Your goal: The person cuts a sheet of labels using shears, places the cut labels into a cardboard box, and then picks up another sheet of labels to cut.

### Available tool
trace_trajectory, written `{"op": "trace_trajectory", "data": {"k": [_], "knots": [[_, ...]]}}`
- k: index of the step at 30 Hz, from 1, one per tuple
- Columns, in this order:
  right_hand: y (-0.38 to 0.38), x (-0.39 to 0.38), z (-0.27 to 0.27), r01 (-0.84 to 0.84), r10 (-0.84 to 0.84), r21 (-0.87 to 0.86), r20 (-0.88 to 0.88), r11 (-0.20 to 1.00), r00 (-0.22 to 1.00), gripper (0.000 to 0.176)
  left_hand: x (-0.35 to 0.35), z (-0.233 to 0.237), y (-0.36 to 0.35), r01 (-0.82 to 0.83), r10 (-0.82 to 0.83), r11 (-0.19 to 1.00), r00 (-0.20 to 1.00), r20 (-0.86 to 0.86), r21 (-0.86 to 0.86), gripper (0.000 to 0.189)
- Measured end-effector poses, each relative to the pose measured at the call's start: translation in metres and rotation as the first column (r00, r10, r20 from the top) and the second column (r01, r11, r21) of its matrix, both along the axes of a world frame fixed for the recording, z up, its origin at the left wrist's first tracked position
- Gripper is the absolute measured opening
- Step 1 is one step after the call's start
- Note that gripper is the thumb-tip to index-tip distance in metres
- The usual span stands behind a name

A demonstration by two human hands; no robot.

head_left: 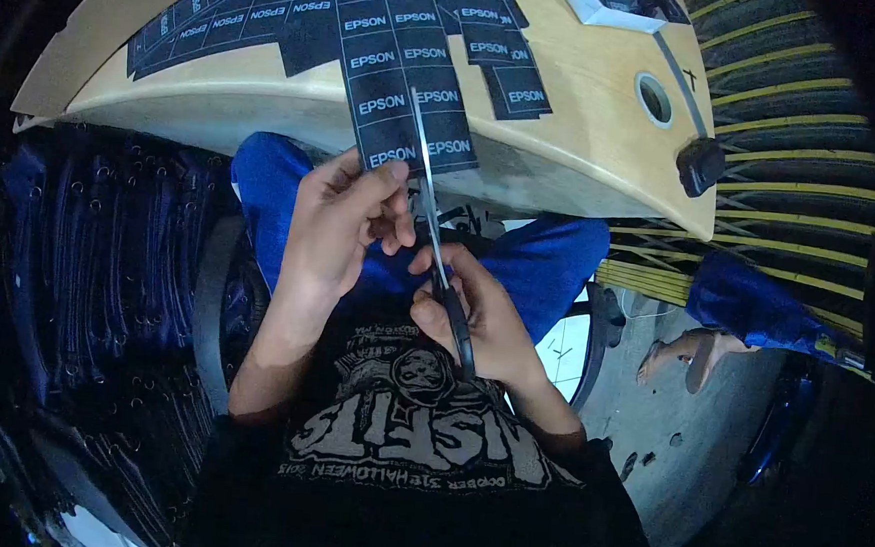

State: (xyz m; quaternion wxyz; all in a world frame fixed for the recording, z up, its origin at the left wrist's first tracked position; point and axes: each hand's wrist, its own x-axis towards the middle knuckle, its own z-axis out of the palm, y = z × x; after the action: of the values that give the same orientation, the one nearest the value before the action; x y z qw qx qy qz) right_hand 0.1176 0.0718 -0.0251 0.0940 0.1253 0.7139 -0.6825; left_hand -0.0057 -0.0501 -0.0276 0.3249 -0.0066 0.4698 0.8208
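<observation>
Small production workshop, not a home. Wooden worktable (589,92) carries printed black EPSON label strips (400,61) in rows, reaching its near edge. Bulk stock all around: dark blue fabric pieces with metal rings (108,253) stacked on the left, black-and-yellow stacks (787,124) on the right. Bare concrete floor (667,458), with another person's bare foot (688,351) on it.

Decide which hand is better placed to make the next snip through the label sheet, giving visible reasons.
Probably the right hand: it grips the scissors, whose blades lie along the EPSON label sheet. The left hand only pinches the sheet's lower edge.
</observation>
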Motion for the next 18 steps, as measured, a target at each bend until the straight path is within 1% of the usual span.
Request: {"op": "trace_trajectory", "data": {"k": [3,6,9,11,12,14,17,18], "knots": [[-0.0017,-0.002,-0.0014,-0.014,0.014,0.004,-0.016,1.0,1.0,0.042,0.0007,0.0009,-0.0004,0.012,-0.013,0.999,1.0,-0.007,-0.041,0.012],[-0.0026,-0.0024,-0.0039,0.017,-0.017,-0.013,-0.064,1.0,0.998,0.041,0.0005,0.0034,0.0011,0.002,-0.004,0.997,0.999,-0.035,-0.076,0.012],[-0.0007,-0.0024,-0.0008,0.024,-0.023,0.028,-0.038,0.999,0.999,0.04,-0.0001,0.001,0.0011,0.017,-0.018,0.998,1.0,-0.016,-0.052,0.012],[-0.0006,-0.0043,-0.0003,0.037,-0.038,-0.027,-0.015,0.999,0.999,0.039,0.0001,0.0012,0.0015,0.03,-0.03,0.999,1.0,0.001,-0.036,0.012],[-0.0002,-0.0051,-0.0008,0.039,-0.039,-0.029,-0.014,0.999,0.999,0.039,0.0003,0.0019,0.0022,0.031,-0.03,0.999,0.999,0.019,-0.029,0.012],[0.0005,-0.0062,-0.002,0.03,-0.029,0.016,-0.066,0.999,0.997,0.039,0.0012,0.0037,0.0035,0.032,-0.031,0.999,0.999,0.039,-0.023,0.012],[-0.0011,-0.0066,-0.0054,0.055,-0.056,-0.011,-0.071,0.998,0.996,0.039,0.0023,0.0041,0.0047,0.035,-0.032,0.998,0.998,0.055,-0.058,0.013],[-0.0016,-0.0072,-0.0055,0.054,-0.054,-0.012,-0.07,0.998,0.996,0.039,0.0024,0.0014,0.005,0.038,-0.036,0.997,0.999,0.027,-0.067,0.013]]}}
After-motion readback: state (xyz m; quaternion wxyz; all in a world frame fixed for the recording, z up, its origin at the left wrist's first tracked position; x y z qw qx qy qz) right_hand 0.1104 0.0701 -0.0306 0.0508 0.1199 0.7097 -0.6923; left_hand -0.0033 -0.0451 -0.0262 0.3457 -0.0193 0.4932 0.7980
